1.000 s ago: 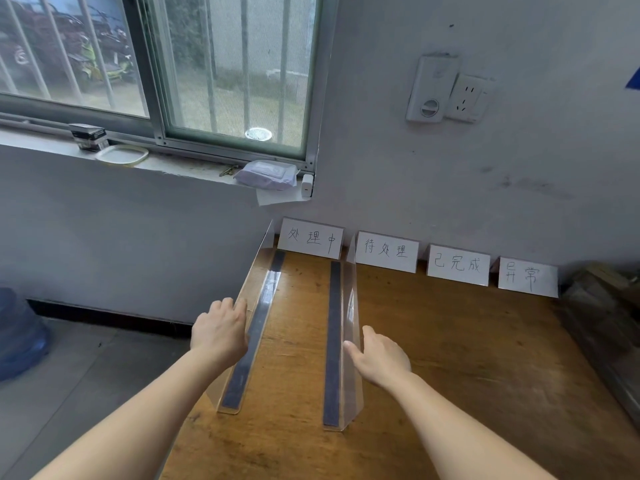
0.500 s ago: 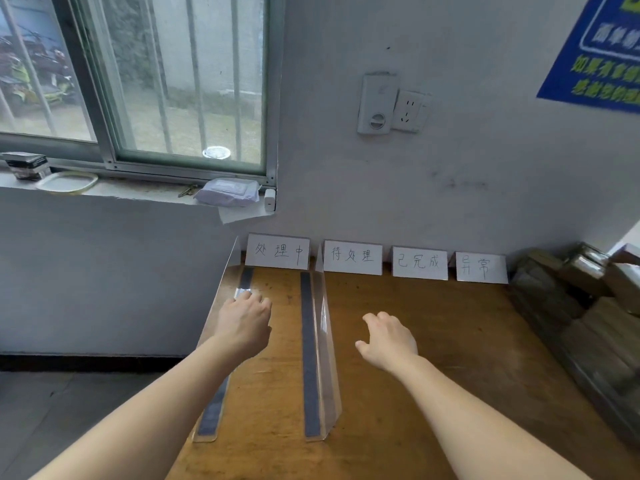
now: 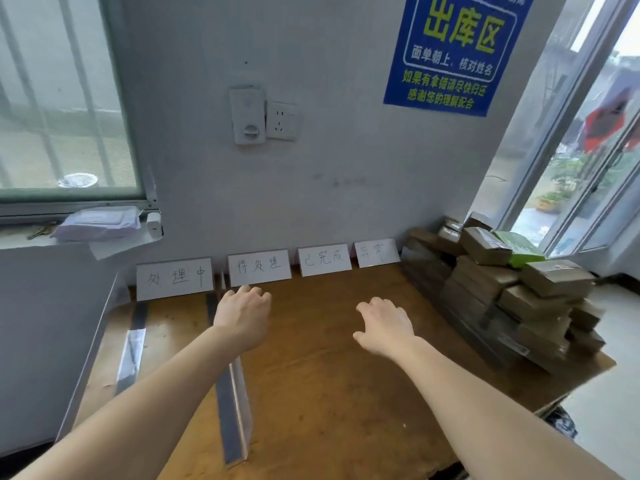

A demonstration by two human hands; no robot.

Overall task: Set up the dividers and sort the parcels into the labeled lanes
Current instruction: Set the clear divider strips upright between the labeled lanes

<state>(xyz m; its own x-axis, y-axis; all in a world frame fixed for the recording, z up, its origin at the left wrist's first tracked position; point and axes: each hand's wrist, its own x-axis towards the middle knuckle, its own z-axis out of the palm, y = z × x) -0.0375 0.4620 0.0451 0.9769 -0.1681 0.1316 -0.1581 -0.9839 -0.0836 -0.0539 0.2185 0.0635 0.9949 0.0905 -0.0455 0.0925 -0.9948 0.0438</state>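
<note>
Left hand (image 3: 242,317) loosely curled above the clear divider (image 3: 239,407), right hand (image 3: 384,323) fingers spread mid-frame, both holding nothing.

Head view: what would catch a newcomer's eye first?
The left hand and right hand hover open over the wooden table. Four handwritten label cards line the wall behind, two clear dividers stand at the left, and a pile of brown parcels fills the right edge. A blue poster hangs above.

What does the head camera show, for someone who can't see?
A person's left hand and right hand reach, empty, over a wooden table with two clear dividers, four label cards by the wall and stacked brown parcels.
</note>
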